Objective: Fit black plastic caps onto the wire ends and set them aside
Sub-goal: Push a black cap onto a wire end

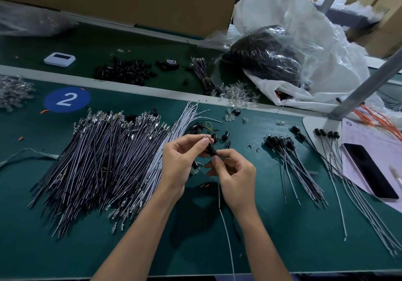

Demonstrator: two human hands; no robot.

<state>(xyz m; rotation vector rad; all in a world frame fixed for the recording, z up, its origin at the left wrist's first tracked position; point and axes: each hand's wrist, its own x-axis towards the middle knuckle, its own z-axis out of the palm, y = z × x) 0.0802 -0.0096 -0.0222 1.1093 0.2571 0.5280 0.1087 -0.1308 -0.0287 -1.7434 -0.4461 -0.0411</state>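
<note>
Over the green table [272, 248], my left hand [180, 161] pinches the metal tip of a wire end, and more black caps sit in its palm. My right hand [232, 176] pinches a black plastic cap [212, 150] threaded on that wire [224, 220], which trails down toward me. A big heap of uncapped wires [104, 161] lies to the left. Capped wires [289, 156] lie in a bundle to the right. Loose black caps [200, 128] are scattered just beyond my hands.
A phone [369, 169] rests on paper at the right edge, beside a white stand base [315, 128] and more capped wires [330, 137]. Behind the rail lie a pile of black caps [124, 72], a tape roll [171, 63], clear parts [237, 93] and a plastic bag [282, 48].
</note>
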